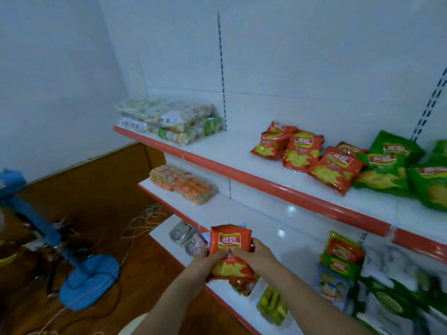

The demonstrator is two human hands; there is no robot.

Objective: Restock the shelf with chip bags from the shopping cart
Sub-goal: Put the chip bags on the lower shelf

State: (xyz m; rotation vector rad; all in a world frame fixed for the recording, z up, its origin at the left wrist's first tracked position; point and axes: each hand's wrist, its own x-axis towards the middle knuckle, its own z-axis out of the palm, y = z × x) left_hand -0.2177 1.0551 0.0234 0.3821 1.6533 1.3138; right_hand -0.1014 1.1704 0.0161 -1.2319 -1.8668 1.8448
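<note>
Orange chip bag [229, 252] sits upright, long axis vertical, pinched in the grip of both the left hand [208, 261] and right hand [257, 255], below the top shelf [278, 187]; its orange row [312, 155] lies up and right, nearer the right hand.

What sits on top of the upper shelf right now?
On the upper shelf: clear multipacks at its left end, orange chip bags mid-shelf, green chip bags to their right. Overlapping bags hide whatever lies behind them.
</note>
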